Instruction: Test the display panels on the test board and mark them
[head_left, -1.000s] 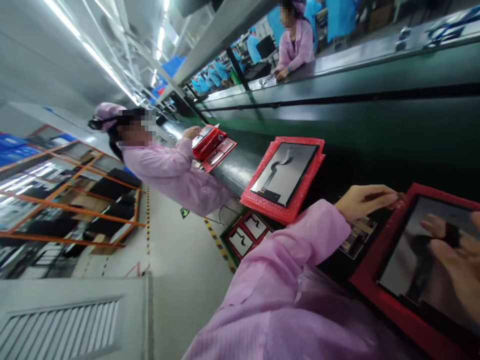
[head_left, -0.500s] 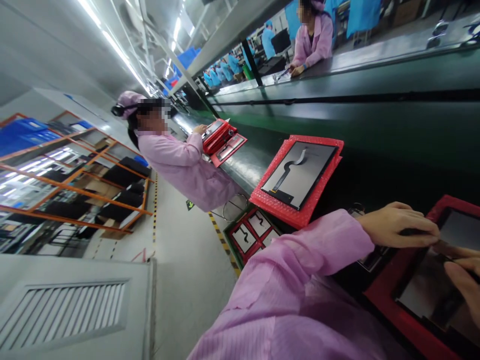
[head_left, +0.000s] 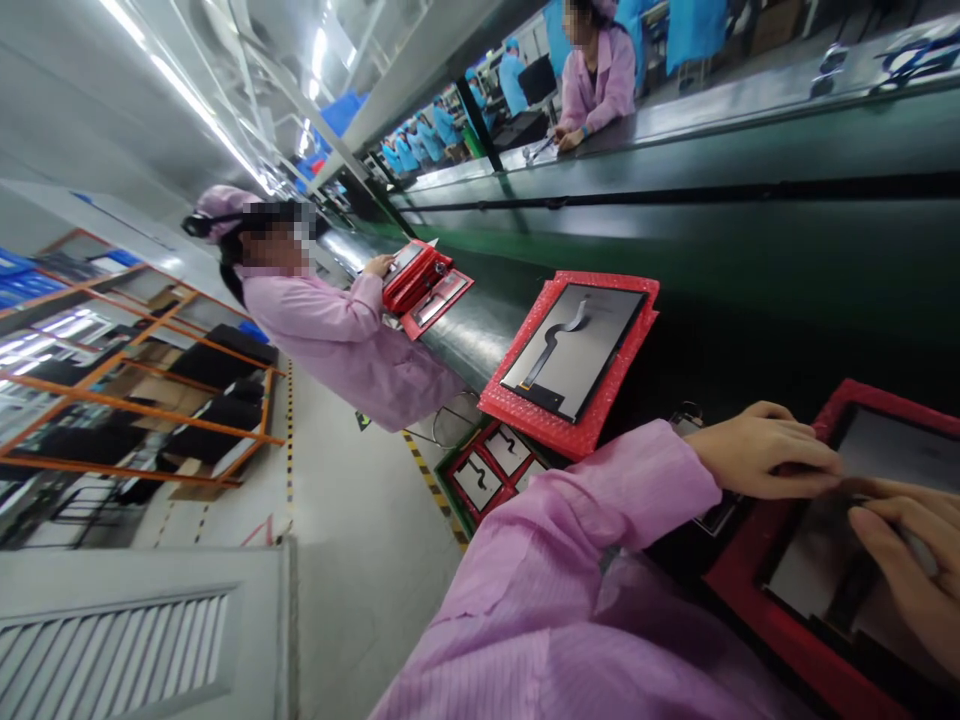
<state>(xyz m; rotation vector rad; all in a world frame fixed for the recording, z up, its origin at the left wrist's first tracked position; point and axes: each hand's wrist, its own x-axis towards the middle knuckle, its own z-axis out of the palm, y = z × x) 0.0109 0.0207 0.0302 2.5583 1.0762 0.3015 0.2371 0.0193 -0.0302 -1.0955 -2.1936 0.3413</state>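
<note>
At the right, a dark-framed display panel [head_left: 806, 560] lies on a red bubble-wrap sheet [head_left: 720, 575]. Over it, my left hand [head_left: 769, 455] reaches in with its fingers bent and pressed together, their tips above the panel. My right hand [head_left: 911, 535], partly cut off by the frame edge, meets these fingertips with thumb and forefinger drawn close. A small dark thing shows at the right thumb, too unclear to name. Whatever sits between the fingertips is hidden. Left of my sleeve, another panel with a curved flex cable [head_left: 555, 340] rests on red bubble wrap [head_left: 499, 410].
A green-edged crate [head_left: 450, 465] below the bench edge holds several panels on red wrap. A co-worker in pink [head_left: 322, 320] stands at the left by a red stack [head_left: 420, 285]. Another person [head_left: 600, 85] sits across the green bench [head_left: 735, 235]. Near my left wrist lies a small dark part [head_left: 716, 515].
The whole scene has shifted left in view as my head turned slightly. Both hands stay together over the panel, and the right hand shows more fully.
</note>
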